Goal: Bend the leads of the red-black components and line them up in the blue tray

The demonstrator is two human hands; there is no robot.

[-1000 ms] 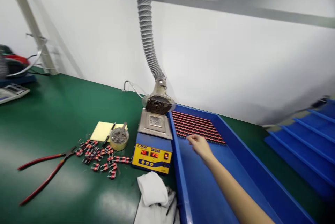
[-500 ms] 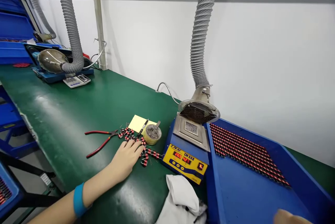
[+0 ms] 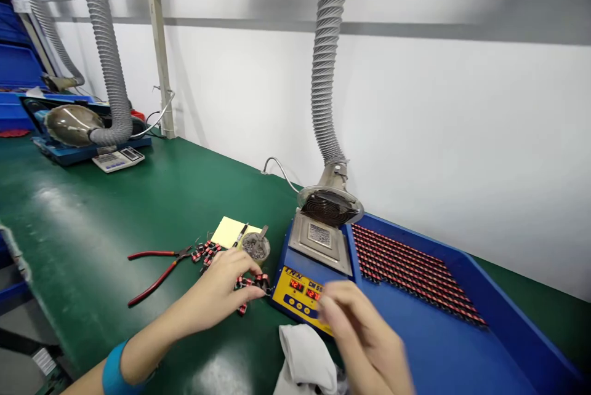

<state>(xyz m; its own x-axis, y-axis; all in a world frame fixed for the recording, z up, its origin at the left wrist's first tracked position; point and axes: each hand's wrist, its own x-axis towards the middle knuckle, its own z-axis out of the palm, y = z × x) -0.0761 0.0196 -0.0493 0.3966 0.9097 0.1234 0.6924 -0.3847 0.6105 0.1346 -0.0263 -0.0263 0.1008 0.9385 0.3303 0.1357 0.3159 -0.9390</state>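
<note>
My left hand (image 3: 221, 290) is over a pile of small red-and-black coil components (image 3: 210, 251) with wire leads. Its thumb and index finger are closed around a coil component (image 3: 263, 281) at the right end of the pile. My right hand (image 3: 364, 339) is in front of the yellow panel of the solder pot (image 3: 300, 299), its fingers curled and blurred; whether anything is in them I cannot make out. Beside the pile stands a small tub of grey paste (image 3: 255, 248) with a stick in it. Red-handled pliers (image 3: 159, 269) lie at its left, jaws towards the pile.
A blue bin (image 3: 415, 346) at the right holds rows of red-and-black components (image 3: 415, 272). A fume hood (image 3: 330, 204) on a grey hose overhangs the solder pot. White cloth (image 3: 307, 358) lies in front. Yellow paper (image 3: 228, 232) with a pen (image 3: 241, 234) lies behind the pile.
My right hand has come from the lower right, over the bin, to in front of the solder pot. My left hand's fingers have drawn into a pinch at the pile's right end. The camera has shifted.
</note>
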